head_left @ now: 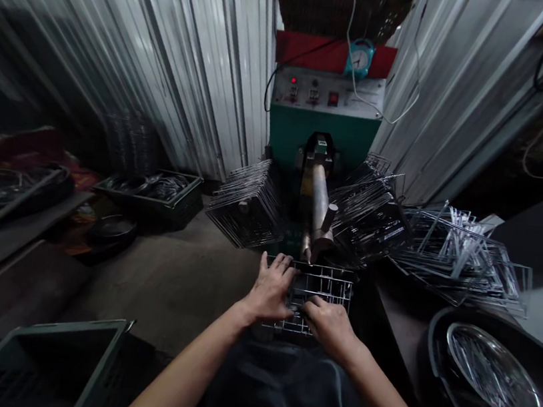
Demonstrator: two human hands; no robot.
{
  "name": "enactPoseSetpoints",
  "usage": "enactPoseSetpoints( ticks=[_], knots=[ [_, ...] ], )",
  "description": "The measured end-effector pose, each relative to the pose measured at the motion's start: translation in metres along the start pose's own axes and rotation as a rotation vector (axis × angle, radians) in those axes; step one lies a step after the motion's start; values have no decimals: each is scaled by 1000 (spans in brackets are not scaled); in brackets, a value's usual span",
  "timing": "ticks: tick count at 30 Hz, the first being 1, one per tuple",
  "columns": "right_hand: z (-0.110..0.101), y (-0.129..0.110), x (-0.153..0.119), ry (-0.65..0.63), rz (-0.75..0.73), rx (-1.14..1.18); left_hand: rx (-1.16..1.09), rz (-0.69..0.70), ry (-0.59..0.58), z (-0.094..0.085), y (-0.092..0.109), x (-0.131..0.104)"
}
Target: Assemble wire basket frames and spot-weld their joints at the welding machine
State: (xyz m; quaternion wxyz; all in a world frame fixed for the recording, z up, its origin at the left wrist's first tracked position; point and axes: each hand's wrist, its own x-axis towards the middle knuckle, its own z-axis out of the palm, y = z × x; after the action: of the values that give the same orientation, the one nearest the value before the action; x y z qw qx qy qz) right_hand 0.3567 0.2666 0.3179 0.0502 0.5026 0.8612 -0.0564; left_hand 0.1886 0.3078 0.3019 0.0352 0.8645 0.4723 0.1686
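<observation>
A wire rack (pixel 324 292) of thin metal rods lies in front of me, just below the tip of the machine's metal arm (pixel 320 200). My left hand (pixel 272 288) rests over the rack's left side with its fingers spread and the thumb pointing right. From the right, my right hand (pixel 329 318) reaches onto the rack's lower middle with its fingers curled together; what lies between its fingertips is too small and dark to make out. The electrode tip sits at the rack's back edge, between and beyond both hands; contact cannot be told.
Stacked wire frames (pixel 248 204) stand left of the machine arm, more frames (pixel 374 211) on its right. Loose wire pieces (pixel 466 258) pile farther right, above a black tub (pixel 436 361). A green crate (pixel 96 374) is at lower left, another crate (pixel 181 201) behind.
</observation>
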Motion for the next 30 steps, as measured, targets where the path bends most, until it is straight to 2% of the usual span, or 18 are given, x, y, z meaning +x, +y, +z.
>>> enactPoseSetpoints(
  ticks=[10,17,20,25,30],
  knots=[
    [-4,15,15,88,14,-11,-15,-2,-16,-3,-7,22],
    [1,9,12,120,71,-8,-4,15,8,-2,-7,24],
    [1,10,17,149,103,-22,4,-7,-16,-1,-11,33],
    [3,17,32,260,160,10,-33,-102,-33,1,-19,51],
    [21,21,21,493,215,124,-48,-104,-5,4,-19,50]
  ],
)
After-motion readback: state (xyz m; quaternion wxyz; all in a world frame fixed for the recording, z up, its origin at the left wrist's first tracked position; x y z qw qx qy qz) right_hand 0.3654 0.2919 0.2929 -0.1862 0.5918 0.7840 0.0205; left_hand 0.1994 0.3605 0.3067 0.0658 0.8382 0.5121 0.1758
